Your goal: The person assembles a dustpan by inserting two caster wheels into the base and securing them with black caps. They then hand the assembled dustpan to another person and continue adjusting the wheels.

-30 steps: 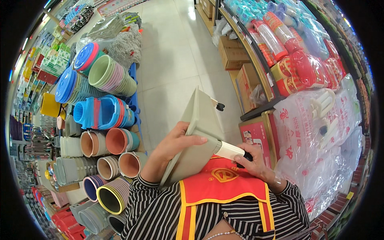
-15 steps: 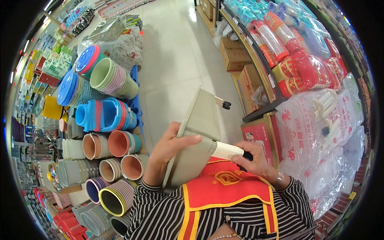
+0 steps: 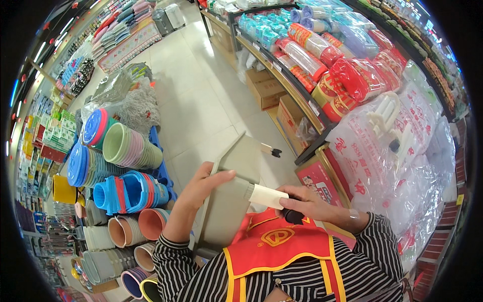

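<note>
Between the stacked basins on the person's left and the packed shelf on the right, a grey-green dustpan (image 3: 229,201) is held over the shop floor (image 3: 201,100), close in front of the striped sleeves and the red apron (image 3: 282,251). The left hand (image 3: 201,183) is closed on the pan's left rim, thumb laid along the upper edge, fingers out of sight behind it. The right hand (image 3: 307,204) is wrapped around the white handle (image 3: 266,196), with something small and black showing under its fingers — what it is cannot be told.

Against the pictures from a second and half a second ago, the grip looks the same, but the pan has come a little lower and nearer the body, and the view has swung so that more of the aisle shows. The left thumb has also slid up toward the pan's top edge. That reads as the pan being turned over and looked at in both hands — not put down.

A stack of blue and pink basins (image 3: 126,191) lies just left of the left forearm; red-wrapped packages (image 3: 352,80) fill the shelf opposite.
</note>
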`<state>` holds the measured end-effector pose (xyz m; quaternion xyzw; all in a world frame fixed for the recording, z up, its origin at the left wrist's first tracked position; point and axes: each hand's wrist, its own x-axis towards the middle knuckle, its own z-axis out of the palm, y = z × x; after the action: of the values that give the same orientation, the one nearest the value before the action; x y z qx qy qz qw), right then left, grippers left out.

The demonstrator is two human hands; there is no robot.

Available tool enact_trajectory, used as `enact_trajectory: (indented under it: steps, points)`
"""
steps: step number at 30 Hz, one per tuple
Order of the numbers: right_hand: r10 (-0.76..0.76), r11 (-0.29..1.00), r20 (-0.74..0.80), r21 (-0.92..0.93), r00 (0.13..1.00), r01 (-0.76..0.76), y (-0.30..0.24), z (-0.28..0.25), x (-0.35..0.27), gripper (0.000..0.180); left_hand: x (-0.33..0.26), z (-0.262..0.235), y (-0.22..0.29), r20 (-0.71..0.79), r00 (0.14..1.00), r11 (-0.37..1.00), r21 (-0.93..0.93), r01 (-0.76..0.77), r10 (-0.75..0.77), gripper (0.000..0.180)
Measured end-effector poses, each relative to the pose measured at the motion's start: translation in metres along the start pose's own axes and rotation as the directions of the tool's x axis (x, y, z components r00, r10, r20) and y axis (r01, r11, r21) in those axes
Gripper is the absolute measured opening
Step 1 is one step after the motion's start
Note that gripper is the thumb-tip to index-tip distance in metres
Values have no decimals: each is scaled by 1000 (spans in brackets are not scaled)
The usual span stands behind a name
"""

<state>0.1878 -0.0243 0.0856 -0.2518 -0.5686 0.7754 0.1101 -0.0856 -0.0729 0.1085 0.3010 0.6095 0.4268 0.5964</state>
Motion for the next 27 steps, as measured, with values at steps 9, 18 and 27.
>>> enact_trajectory:
  steps: [9,18,27]
  points:
    - [166,960,148,203,975,-194,-9,-6,-30,36,8,15,5,190,973,989,-39,140,-131,45]
    - [125,855,210,473,970,-213,20,-12,-47,55,7,25,-29,302,941,919,-393,-21,151,29]
    - [113,983,93,138,989,-125,-9,-10,-54,44,4,28,-13,297,949,943,-333,-3,108,28]
